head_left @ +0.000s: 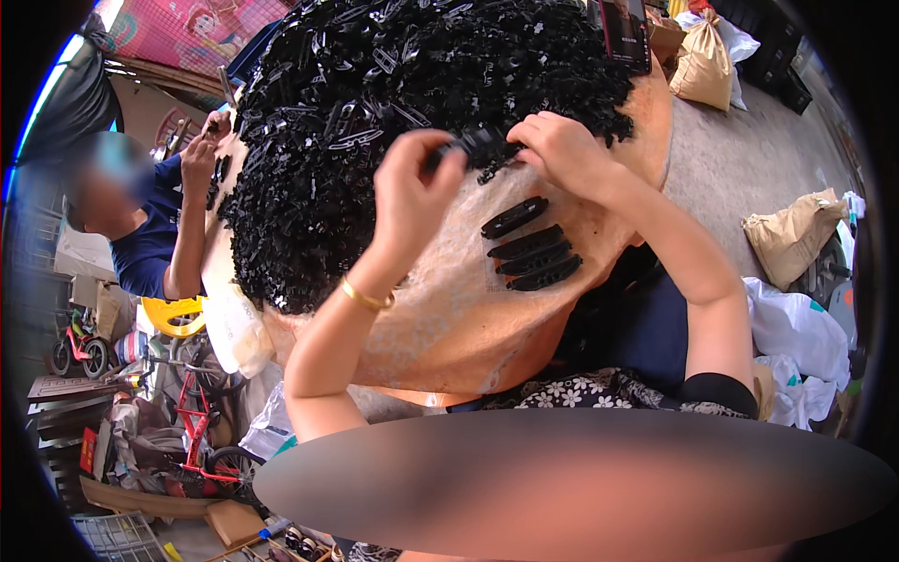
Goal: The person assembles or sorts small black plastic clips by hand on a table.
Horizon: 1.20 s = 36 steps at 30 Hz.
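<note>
Between my hands, above the near edge of the heap, is a dark black plastic piece (480, 143), partly smeared by motion. My left hand (412, 183), with a gold bangle on its wrist, has thumb and fingers closed round its left end. The bent fingers of my right hand (559, 150) pinch at its right end. Exactly how the fingertips meet it is hidden. Just nearer to me, several long, slim black plastic pieces (534, 246) like hair clips lie side by side in a slanted row on the tan table cover (440, 318).
A big heap of loose black plastic parts (309, 178) covers the far table. A phone (625, 36) stands at its right edge. At the left a person (154, 220) handles small parts. Sacks (702, 61) lie on the right floor; a red bicycle (195, 421) stands lower left.
</note>
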Tool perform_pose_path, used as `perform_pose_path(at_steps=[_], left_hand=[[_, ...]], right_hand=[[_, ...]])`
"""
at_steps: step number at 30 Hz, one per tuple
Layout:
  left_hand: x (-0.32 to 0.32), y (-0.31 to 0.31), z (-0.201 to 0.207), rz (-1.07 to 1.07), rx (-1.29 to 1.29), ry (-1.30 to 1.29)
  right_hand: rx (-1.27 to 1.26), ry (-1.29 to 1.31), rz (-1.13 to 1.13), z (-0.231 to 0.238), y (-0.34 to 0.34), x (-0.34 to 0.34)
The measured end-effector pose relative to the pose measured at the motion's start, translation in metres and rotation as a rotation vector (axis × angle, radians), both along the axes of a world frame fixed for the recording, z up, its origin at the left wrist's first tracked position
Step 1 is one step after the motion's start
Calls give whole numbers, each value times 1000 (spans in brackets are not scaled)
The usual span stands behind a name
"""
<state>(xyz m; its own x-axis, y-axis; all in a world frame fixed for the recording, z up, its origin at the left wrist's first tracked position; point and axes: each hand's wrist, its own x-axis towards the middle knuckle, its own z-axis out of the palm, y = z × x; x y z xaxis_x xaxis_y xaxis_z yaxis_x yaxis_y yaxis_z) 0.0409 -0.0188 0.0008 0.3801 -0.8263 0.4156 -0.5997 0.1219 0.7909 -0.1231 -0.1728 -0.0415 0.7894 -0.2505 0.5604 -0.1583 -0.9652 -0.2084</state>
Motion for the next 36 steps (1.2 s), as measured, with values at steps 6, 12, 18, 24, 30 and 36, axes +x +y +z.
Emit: perform_pose_path(at_steps=[6,12,18,24,30,36], left_hand=[[-24,21,-17,-234,313,309],[-17,19,-25,-266,329,633],[-19,19,-25,-273,342,743],[-22,21,-26,-329,340,785],[-23,22,-27,-284,343,807],[-25,21,-25,-256,318,903]], right_hand=[[448,40,-60,14,6,-5],[827,-75,103,16,5,-11],[681,-75,87,27,23,-12],[479,-100,23,21,14,-6],[209,178,41,19,11,-3],[695,-69,76,32,33,-9]])
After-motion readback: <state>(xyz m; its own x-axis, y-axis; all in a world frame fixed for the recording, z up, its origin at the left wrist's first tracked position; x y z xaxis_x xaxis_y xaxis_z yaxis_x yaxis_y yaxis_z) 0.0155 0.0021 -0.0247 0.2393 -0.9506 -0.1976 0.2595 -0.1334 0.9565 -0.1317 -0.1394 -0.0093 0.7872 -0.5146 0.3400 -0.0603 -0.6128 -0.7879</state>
